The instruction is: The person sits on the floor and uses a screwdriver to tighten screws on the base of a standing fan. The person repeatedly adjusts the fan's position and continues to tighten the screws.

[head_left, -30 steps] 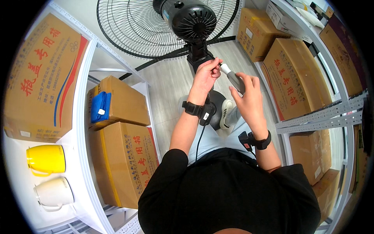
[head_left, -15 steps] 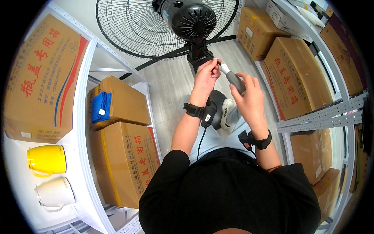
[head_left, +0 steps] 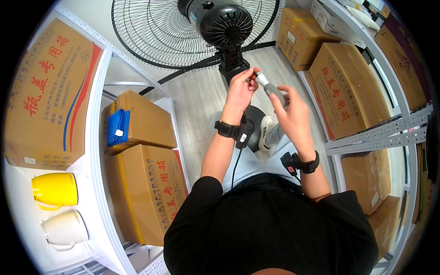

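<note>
Grey-and-white handheld tool (head_left: 269, 87), pointing up-left in the upper centre of the frame; right hand (head_left: 294, 111) is grasping its grey end; left hand (head_left: 241, 89) is curling near its white end, contents unclear; black fan (head_left: 227, 27) is standing above.

Grey with a white end on the tool (head_left: 272, 90) at the right hand (head_left: 293, 112), black on the fan (head_left: 228, 28) beyond the left hand (head_left: 240, 89). Black too on the shirt (head_left: 270, 220), nearer the body than both hands. Below the hands, pale blue on the trousers (head_left: 250, 166), white with black stripes on the shoe (head_left: 266, 133). Left of the left hand, bright blue on the cloth (head_left: 118, 126), yellow on one jug (head_left: 56, 188), white on the other jug (head_left: 67, 228), brown with red print and red and blue curves on the large box (head_left: 52, 94).
</note>
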### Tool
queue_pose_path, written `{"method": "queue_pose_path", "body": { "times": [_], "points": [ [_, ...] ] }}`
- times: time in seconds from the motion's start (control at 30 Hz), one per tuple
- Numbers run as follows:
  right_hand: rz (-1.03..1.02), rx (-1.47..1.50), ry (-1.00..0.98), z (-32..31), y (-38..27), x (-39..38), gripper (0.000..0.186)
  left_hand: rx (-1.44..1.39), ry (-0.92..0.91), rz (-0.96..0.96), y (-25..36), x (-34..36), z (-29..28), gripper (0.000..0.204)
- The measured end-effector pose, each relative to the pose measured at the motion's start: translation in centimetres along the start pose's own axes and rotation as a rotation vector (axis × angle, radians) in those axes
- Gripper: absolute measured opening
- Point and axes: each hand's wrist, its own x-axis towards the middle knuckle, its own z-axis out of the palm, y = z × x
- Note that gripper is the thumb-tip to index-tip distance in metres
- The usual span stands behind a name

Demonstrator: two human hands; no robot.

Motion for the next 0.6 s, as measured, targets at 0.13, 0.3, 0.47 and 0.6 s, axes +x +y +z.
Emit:
{"method": "queue_pose_path", "body": {
  "times": [0.13, 0.3, 0.47, 0.6],
  "points": [
    [0.291, 0.224, -0.175, -0.7, -1.3, 0.2, 0.036, 0.013, -0.003, -0.010, 0.4, 0.2, -0.4, 0.023],
    [-0.389, -0.211, 0.227, 1.3, 1.2, -0.1, 0.036, 0.018, -0.011, -0.015, 0.4, 0.1, -0.4, 0.023],
    [0.106, 0.107, -0.046, 0.5, 0.2, 0.5, 0.037, 0.008, 0.009, -0.001, 0.4, -0.2, 0.0, 0.019],
    [-0.111, 0.033, 0.038, 0.5, 0.1, 0.2, 0.036, 0.026, -0.021, -0.001, 0.4, 0.0, -0.5, 0.022]
  ]
}}
